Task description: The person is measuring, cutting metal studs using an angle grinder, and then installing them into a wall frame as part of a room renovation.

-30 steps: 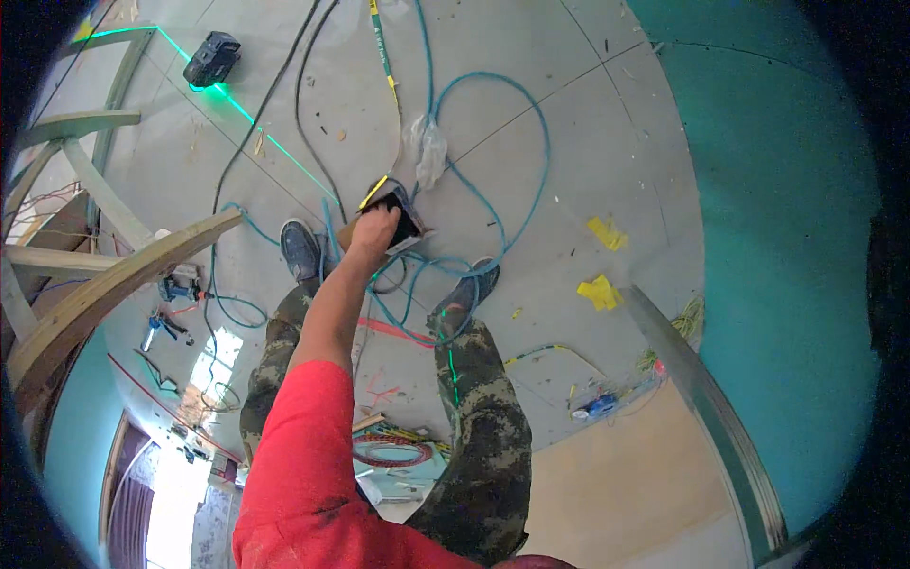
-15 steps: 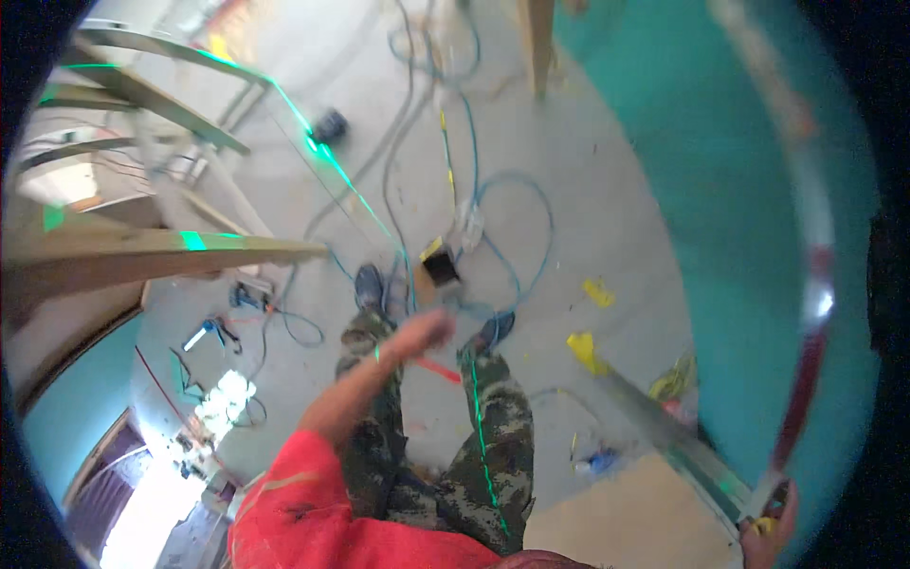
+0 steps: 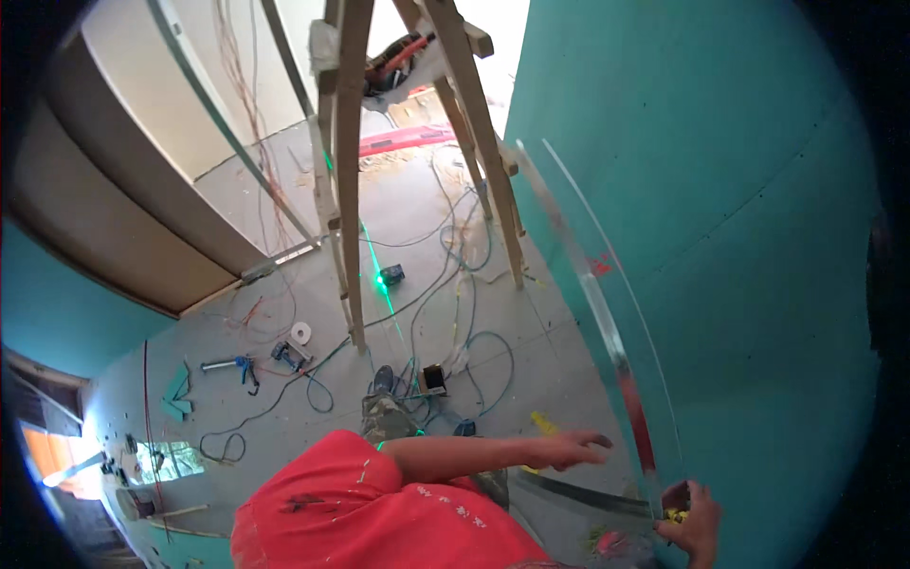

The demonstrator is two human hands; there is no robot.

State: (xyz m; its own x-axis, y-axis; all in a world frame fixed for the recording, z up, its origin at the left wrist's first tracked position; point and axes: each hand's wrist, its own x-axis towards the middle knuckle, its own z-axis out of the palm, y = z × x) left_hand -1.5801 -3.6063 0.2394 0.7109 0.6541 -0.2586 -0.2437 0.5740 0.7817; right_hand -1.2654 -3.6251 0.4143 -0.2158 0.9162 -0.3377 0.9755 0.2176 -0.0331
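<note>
Low at the right, my right hand (image 3: 697, 526) is closed around a small yellow-and-black tape measure (image 3: 676, 514) beside the green wall board. From it a long, shiny strip, apparently the tape blade (image 3: 599, 308), runs up and away along the wall, with a dark red patch near the hand. My left arm reaches across my body to the right. The left hand (image 3: 569, 450) holds nothing, its fingers stretched toward the strip but apart from it. Beneath that hand a grey metal bar (image 3: 588, 491) lies slanted toward the right hand.
A wooden trestle ladder (image 3: 353, 190) stands ahead with tools on top. On the floor, a laser level (image 3: 391, 275) casts a green line among tangled cables (image 3: 512, 360). An open box (image 3: 433, 379) is near my foot. Leftward lie a caulking gun (image 3: 245, 368) and a white roll (image 3: 300, 332).
My view has swung toward the wall and the ladder. The left hand has moved from over my legs to the right and straightened its fingers. The right hand still grips the tape measure.
</note>
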